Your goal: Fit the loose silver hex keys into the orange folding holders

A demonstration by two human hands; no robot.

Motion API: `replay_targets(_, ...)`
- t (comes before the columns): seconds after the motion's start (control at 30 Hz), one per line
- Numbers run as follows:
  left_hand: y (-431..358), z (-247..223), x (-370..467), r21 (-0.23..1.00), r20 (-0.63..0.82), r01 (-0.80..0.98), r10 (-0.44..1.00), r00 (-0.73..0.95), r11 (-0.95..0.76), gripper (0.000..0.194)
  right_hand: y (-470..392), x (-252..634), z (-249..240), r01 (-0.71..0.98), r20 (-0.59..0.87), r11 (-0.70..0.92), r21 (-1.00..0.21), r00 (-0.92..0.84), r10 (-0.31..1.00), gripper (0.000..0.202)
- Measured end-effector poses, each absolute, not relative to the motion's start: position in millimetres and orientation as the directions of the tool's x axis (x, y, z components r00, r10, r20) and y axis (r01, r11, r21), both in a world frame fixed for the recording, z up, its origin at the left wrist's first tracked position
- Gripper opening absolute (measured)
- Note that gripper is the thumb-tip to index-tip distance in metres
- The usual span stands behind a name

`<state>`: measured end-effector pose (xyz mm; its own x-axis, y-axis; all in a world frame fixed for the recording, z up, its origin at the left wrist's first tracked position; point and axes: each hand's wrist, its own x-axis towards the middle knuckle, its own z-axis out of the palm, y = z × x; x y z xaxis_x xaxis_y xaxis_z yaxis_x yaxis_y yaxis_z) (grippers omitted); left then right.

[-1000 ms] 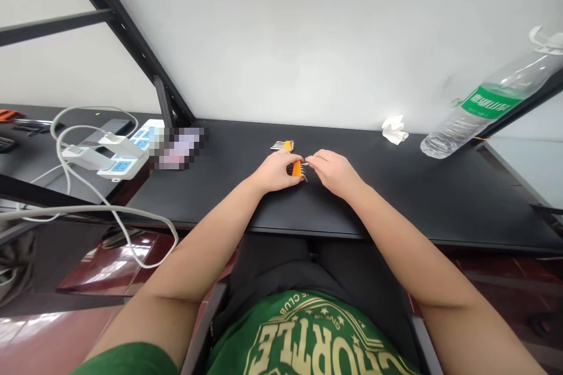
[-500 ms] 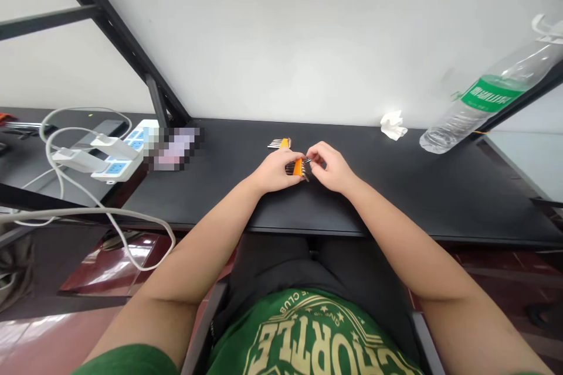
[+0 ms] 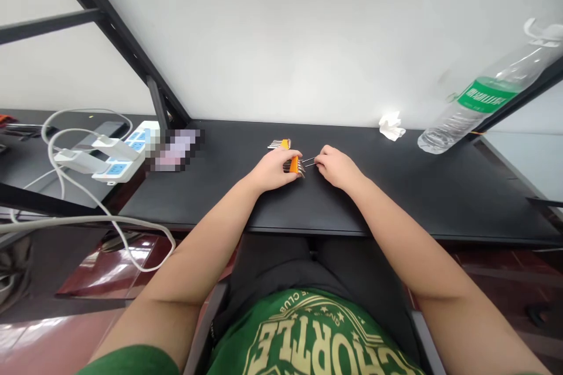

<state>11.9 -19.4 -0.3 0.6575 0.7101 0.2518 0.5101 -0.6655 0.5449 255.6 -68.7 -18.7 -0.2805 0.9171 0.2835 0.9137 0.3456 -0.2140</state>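
Note:
My left hand (image 3: 275, 171) is closed around an orange holder (image 3: 294, 164) filled with metal hex keys, whose bent ends stick out on its right side. Between the fingertips of my right hand (image 3: 336, 167) is pinched a thin metal hex key (image 3: 310, 162), pointing left at the holder. Whether its left end still sits inside the holder or only touches it, I cannot tell. Just behind my left hand, a second orange holder with hex keys (image 3: 285, 144) lies on the black table (image 3: 220, 187), partly covered by that hand.
At left stand a white power strip (image 3: 127, 155) with plugged chargers and looping white cables (image 3: 88, 199), beside a blurred-out flat item (image 3: 178, 149). A crumpled tissue (image 3: 391, 126) and a large plastic bottle (image 3: 466, 111) are at back right, near the wall.
My right hand has drawn a little to the right, and more of the hex key's shaft shows between the hands. My left hand with the holder has shifted slightly left.

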Motion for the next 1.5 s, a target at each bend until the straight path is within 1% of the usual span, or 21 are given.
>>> replay_targets(0.07, -18.5, -1.6, 11.4, 0.548, 0.247, 0.509, 0.710, 0.660, -0.664, 0.052, -70.1, 255.4, -15.0, 0.925, 0.223, 0.295, -0.239, -0.243, 0.944, 0.015)
replay_targets(0.13, -17.5, -3.3, 11.3, 0.545, 0.239, 0.507, 0.704, 0.669, -0.667, 0.054, -70.8, 256.4, -12.3, 0.922, 0.140, 0.250, -0.294, -0.218, 0.966, 0.019)
replay_targets(0.2, -16.7, -4.6, 11.6, 0.549, 0.231, 0.502, 0.698, 0.677, -0.668, 0.056, -71.8, 257.5, -10.0, 0.913, 0.097, 0.231, -0.337, -0.211, 0.973, 0.022)
replay_targets(0.27, -16.3, -5.2, 12.3, 0.564, 0.224, 0.496, 0.700, 0.678, -0.660, 0.058, -73.7, 257.8, -7.0, 0.893, 0.125, 0.261, -0.367, -0.231, 0.965, 0.019)
replay_targets(0.33, -16.4, -4.9, 13.1, 0.570, 0.219, 0.496, 0.703, 0.676, -0.655, 0.059, -75.9, 256.8, -3.5, 0.844, 0.184, 0.326, -0.425, -0.272, 0.944, 0.014)
replay_targets(0.4, -16.9, -3.8, 13.9, 0.559, 0.219, 0.498, 0.697, 0.683, -0.663, 0.056, -77.4, 254.6, -0.4, 0.778, 0.247, 0.391, -0.492, -0.306, 0.919, 0.012)
replay_targets(0.47, -17.6, -2.3, 14.4, 0.546, 0.218, 0.491, 0.681, 0.699, -0.679, 0.052, -77.8, 252.1, 1.0, 0.731, 0.314, 0.448, -0.515, -0.325, 0.892, 0.012)
replay_targets(0.57, -18.5, -0.7, 14.6, 0.538, 0.213, 0.483, 0.666, 0.715, -0.690, 0.049, -77.3, 250.0, -0.3, 0.716, 0.380, 0.512, -0.475, -0.358, 0.853, 0.014)
replay_targets(0.77, -18.5, -1.1, 13.9, 0.533, 0.210, 0.504, 0.684, 0.699, -0.679, 0.051, -78.8, 251.5, -2.9, 0.722, 0.430, 0.562, -0.404, -0.392, 0.813, 0.018)
replay_targets(0.83, -18.4, -1.5, 13.7, 0.533, 0.211, 0.499, 0.679, 0.704, -0.683, 0.051, -80.8, 251.0, -1.4, 0.744, 0.437, 0.566, -0.354, -0.403, 0.804, 0.020)
replay_targets(0.97, -18.6, -2.0, 12.9, 0.552, 0.220, 0.460, 0.654, 0.724, -0.695, 0.051, -86.0, 247.6, 2.7, 0.808, 0.419, 0.548, -0.219, -0.429, 0.800, 0.026)
replay_targets(1.03, -18.8, -2.2, 12.3, 0.570, 0.225, 0.436, 0.643, 0.733, -0.696, 0.051, -88.0, 245.0, 4.0, 0.817, 0.422, 0.541, -0.198, -0.427, 0.800, 0.029)
replay_targets(1.07, -18.9, -2.4, 12.0, 0.579, 0.225, 0.426, 0.638, 0.737, -0.696, 0.050, -88.5, 243.8, 4.4, 0.808, 0.428, 0.550, -0.214, -0.428, 0.796, 0.030)
replay_targets(1.13, -19.2, -2.5, 11.5, 0.597, 0.223, 0.404, 0.627, 0.747, -0.694, 0.050, -88.7, 241.9, 5.1, 0.741, 0.454, 0.594, -0.312, -0.433, 0.779, 0.029)
replay_targets(1.2, -19.8, -2.0, 11.4, 0.624, 0.221, 0.370, 0.609, 0.762, -0.689, 0.050, -87.8, 241.8, 5.9, 0.615, 0.468, 0.616, -0.492, -0.409, 0.783, 0.024)
replay_targets(1.27, -20.5, -0.4, 11.7, 0.659, 0.218, 0.315, 0.575, 0.789, -0.683, 0.050, -86.2, 244.0, 7.0, 0.454, 0.427, 0.552, -0.699, -0.354, 0.832, 0.018)
replay_targets(1.33, -20.8, 1.7, 12.3, 0.694, 0.226, 0.258, 0.543, 0.809, -0.672, 0.052, -84.2, 247.6, 7.5, 0.294, 0.330, 0.423, -0.857, -0.319, 0.889, 0.018)
replay_targets(1.4, -20.4, 3.1, 12.9, 0.717, 0.246, 0.216, 0.530, 0.811, -0.663, 0.053, -81.8, 250.6, 6.1, 0.161, 0.242, 0.300, -0.940, -0.305, 0.921, 0.025)
replay_targets(1.5, -18.8, 2.3, 13.3, 0.726, 0.295, 0.165, 0.519, 0.802, -0.668, 0.049, -77.7, 249.8, -0.1, 0.021, 0.166, 0.176, -0.984, -0.226, 0.960, 0.034)
